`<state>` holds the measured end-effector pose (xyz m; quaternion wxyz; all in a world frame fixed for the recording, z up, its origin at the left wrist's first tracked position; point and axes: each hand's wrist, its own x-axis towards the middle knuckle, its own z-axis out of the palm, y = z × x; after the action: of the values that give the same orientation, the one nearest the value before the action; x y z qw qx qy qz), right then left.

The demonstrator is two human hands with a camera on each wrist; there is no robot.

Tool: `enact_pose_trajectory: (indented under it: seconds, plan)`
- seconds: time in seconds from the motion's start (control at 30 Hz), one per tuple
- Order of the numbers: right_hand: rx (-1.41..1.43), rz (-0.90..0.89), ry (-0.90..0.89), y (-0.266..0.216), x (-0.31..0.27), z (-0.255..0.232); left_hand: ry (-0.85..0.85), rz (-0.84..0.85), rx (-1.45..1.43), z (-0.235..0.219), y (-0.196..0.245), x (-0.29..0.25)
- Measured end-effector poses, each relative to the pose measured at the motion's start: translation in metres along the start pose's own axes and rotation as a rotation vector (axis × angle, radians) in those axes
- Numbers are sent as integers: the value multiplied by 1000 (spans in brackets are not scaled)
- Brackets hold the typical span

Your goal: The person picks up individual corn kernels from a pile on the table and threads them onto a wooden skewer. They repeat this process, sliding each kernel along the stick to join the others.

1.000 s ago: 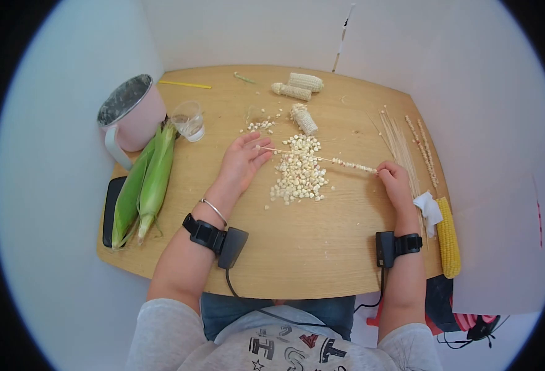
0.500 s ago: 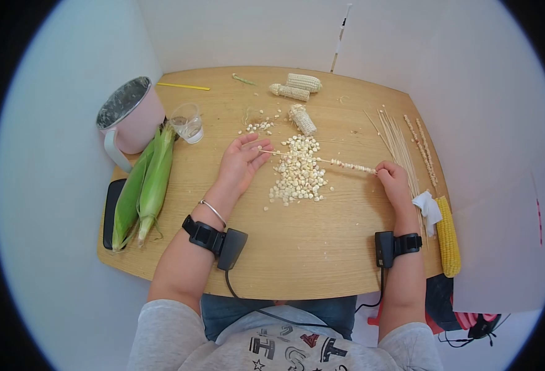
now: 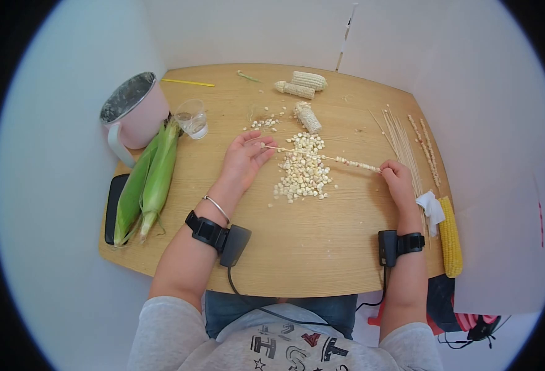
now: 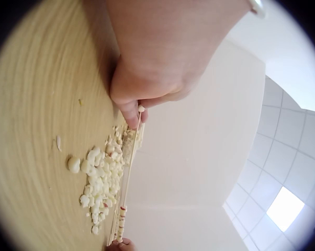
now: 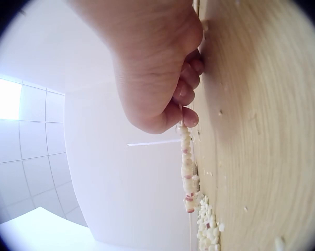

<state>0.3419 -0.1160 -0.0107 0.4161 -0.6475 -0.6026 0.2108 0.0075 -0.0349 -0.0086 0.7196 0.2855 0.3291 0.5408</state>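
Observation:
A thin stick (image 3: 325,157) spans the space between the two hands, above a pile of pale kernels (image 3: 303,173). Its right half carries a row of threaded kernels (image 3: 357,164). The right hand (image 3: 399,184) pinches the stick's right end, with the other fingers curled, as the right wrist view shows. At the left end, the left hand (image 3: 245,158) has thumb and fingers about the tip, where a single kernel (image 4: 141,109) sits on the stick in the left wrist view. The bare stick between that kernel and the row is visible.
Bare cobs (image 3: 308,117) lie behind the pile. At left are a pink pot (image 3: 137,114), a clear cup (image 3: 192,119) and green-husked corn (image 3: 159,179). At right lie loose sticks (image 3: 403,145), two filled sticks (image 3: 430,148), a white tissue (image 3: 431,209) and yellow corn (image 3: 450,238).
The whole head view has shifted slightly. Both hands hold nearly the same places on the stick, and the threaded row looks unchanged.

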Motion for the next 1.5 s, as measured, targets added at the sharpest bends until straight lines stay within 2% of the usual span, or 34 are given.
enact_pose_trajectory:
  seconds: [1.5]
  plan:
    - [-51,9,11,0,0,-1,-24,23,34,-5,-5,3]
